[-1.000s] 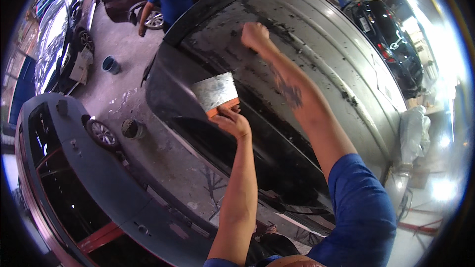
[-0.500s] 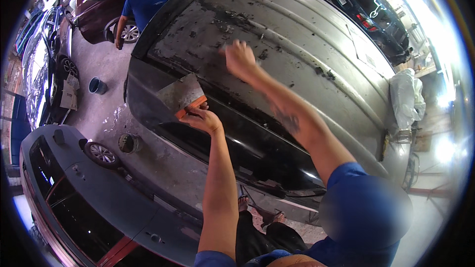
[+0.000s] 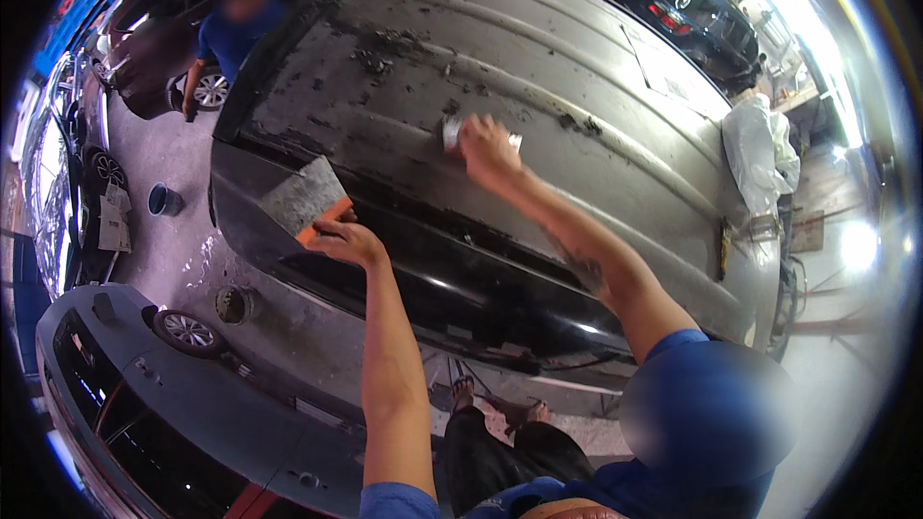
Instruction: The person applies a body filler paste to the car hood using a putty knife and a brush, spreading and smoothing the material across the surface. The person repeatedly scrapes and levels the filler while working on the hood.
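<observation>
the left hand gripped an orange-edged scraper; the right hand held a pale blade at the car roof.

To my left I see a pale, smudged floor, and at the lower left a parked grey car with dark windows. A dark car stands at my upper right, near a strip of white glare; a bright spot shines lower on that side.
</observation>
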A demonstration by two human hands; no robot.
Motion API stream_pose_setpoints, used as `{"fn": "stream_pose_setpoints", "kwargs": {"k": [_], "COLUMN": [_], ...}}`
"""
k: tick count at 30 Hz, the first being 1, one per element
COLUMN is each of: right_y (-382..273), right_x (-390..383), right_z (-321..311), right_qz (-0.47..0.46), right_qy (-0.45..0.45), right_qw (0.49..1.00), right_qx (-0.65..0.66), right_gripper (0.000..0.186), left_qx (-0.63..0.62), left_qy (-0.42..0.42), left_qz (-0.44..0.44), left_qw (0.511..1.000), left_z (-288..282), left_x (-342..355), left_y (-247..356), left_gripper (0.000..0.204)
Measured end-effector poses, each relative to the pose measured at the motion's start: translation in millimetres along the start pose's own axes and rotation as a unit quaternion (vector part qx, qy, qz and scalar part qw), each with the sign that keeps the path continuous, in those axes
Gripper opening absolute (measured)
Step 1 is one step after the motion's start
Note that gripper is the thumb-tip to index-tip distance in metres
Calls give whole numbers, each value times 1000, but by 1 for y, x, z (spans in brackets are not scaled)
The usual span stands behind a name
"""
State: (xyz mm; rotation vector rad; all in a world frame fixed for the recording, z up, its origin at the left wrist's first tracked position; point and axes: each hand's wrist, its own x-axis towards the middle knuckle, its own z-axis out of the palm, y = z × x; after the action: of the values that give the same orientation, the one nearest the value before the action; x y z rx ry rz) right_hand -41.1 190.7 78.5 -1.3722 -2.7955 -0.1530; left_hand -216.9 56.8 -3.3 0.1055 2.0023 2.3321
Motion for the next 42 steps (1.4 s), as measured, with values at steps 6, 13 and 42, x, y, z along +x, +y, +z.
{"fn": "stream_pose_setpoints", "kwargs": {"k": [6,13,42], "right_y": [113,242,117], "right_x": [-16,-63,-10], "right_z": [-24,-31,24], "right_qz": [8,269,98], "right_qy": [117,14,40], "right_qw": [983,962,994], "right_qx": [138,34,37], "right_gripper": [26,26,33], "left_qx": [-40,-13,-27], "left_qy": [-10,-9,-5], "left_qz": [33,3,42], "left_qw": [999,1000,999], "left_z": [-2,-1,0], "left_x": [-3,1,-2], "left_y": [-4,-5,-3], "left_gripper": [30,28,25]}}
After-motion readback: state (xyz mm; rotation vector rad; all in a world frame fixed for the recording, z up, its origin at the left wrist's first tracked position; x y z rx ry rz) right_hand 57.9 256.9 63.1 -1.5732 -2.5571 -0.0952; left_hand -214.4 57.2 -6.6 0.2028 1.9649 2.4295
